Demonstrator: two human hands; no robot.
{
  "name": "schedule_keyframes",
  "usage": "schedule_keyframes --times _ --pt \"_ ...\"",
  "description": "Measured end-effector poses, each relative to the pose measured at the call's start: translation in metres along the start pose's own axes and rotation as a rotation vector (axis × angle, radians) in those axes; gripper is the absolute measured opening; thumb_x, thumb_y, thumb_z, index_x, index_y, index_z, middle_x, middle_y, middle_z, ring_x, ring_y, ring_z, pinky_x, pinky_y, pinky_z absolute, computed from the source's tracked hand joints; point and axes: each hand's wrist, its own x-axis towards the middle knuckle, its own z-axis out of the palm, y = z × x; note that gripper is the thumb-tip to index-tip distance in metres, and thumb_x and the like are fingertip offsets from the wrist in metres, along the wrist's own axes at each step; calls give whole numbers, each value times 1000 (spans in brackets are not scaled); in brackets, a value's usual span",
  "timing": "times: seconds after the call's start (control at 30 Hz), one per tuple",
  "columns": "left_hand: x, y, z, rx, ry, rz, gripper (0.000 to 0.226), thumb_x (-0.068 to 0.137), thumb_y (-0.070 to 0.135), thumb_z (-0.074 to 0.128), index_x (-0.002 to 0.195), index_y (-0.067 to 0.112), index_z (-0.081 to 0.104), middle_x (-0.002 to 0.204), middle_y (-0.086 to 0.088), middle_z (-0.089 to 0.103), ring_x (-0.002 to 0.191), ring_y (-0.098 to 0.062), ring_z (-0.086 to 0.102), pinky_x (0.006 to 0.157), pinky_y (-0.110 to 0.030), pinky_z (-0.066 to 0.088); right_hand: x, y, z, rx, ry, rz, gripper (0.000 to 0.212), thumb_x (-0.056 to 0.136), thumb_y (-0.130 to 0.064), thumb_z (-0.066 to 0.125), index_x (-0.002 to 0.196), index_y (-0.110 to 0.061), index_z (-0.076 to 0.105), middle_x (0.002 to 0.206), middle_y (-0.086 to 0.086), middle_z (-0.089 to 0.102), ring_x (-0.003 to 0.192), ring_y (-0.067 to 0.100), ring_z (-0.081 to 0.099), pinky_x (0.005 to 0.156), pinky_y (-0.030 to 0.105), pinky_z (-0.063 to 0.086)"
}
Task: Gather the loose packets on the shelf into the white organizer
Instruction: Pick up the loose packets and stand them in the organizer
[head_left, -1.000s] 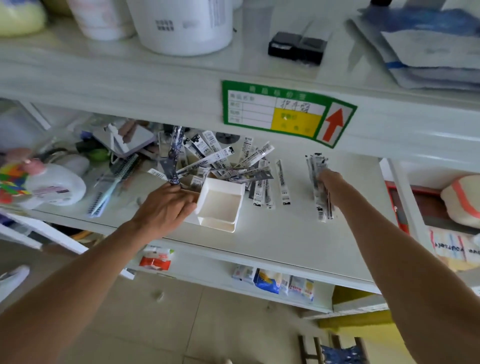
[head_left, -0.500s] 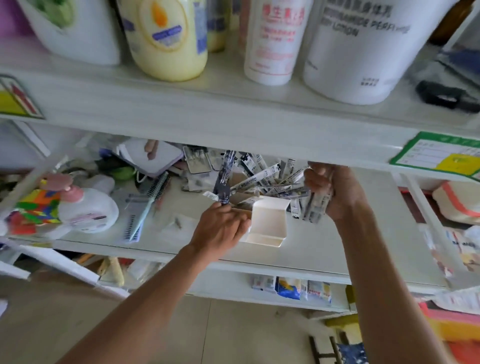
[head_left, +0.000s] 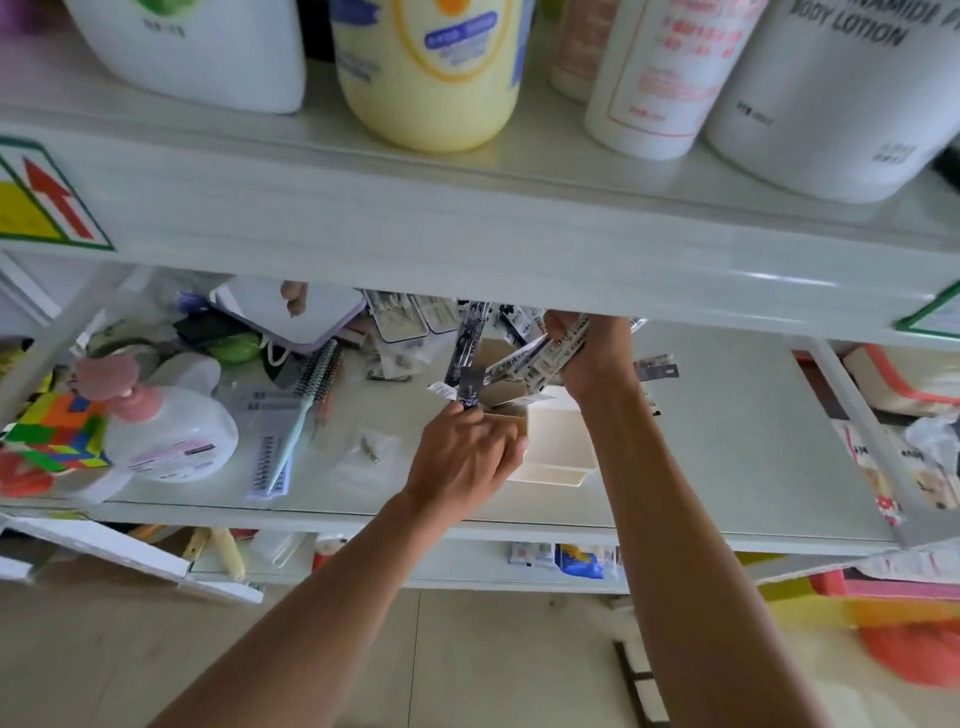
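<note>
The white organizer (head_left: 558, 447) sits on the middle shelf (head_left: 727, 441), tipped toward me, its front compartment empty. My left hand (head_left: 467, 452) grips its left wall. Several long narrow packets (head_left: 511, 364) stand fanned out in its rear compartment. Above them, my right hand (head_left: 592, 348) is shut on a bundle of the same packets, held over the rear of the organizer, partly under the upper shelf's edge. One loose packet (head_left: 657, 366) lies just right of my wrist.
A hairbrush (head_left: 306, 410), a pump bottle (head_left: 166, 436), a colourful cube (head_left: 52, 441), a mirror (head_left: 291, 312) and small bagged items crowd the shelf's left. Large lotion bottles (head_left: 431, 67) stand on the upper shelf, whose front edge overhangs the work area.
My right hand has carried the bundle of packets from the shelf's right side leftward to above the organizer. The view has shifted left and closer. My left hand stays on the organizer.
</note>
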Motion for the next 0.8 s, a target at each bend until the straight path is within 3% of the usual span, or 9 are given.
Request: schedule_keyframes --times 0.17,0.33,0.47,0.53,0.67,0.73,0.8 --pt "0 -1 4 -15 32 3 37 102 35 44 69 24 55 64 2 72 64 -18 62 73 -35 41 0 5 1 -146 -128 18 20 74 -1 42 59 -16 43 48 -6 37 42 9 33 46 21 30" --pt "0 0 4 -10 34 -11 38 101 37 44 67 24 55 62 2 70 63 -19 62 74 -34 40 -2 4 0 -296 -203 0 24 79 -11 46 56 -15 39 46 -5 36 43 12 33 49 22 33" --pt "0 0 5 -11 31 -24 40 101 37 44 66 22 57 61 1 70 63 -20 62 74 -34 41 -3 12 5 -510 -172 -117 30 77 -23 56 47 -18 55 49 3 56 53 23 49 63 36 41" --pt "0 1 4 -2 27 -28 40 100 37 45 66 22 57 61 1 71 63 -20 63 74 -34 42 -4 17 6 -528 -137 -179 29 78 -19 60 49 -16 61 55 8 61 58 27 54 63 40 43" --pt "0 1 2 9 38 -18 38 98 37 48 65 22 58 62 2 71 63 -19 63 73 -33 42 -15 26 6 -532 -181 -181 20 85 -24 79 68 -14 78 69 14 75 58 30 70 62 49 61" --pt "1 2 1 13 30 -24 37 98 37 48 65 22 58 63 2 72 64 -19 65 72 -33 43 -19 27 2 -539 -206 -196 14 89 -24 79 78 -16 80 79 17 78 68 33 74 72 52 63" --pt "1 3 0 3 18 -27 36 98 37 48 66 23 58 63 2 71 65 -18 65 72 -33 42 -19 25 -5 -556 -207 -282 15 95 -21 73 82 -16 79 79 18 77 69 38 74 69 49 62"
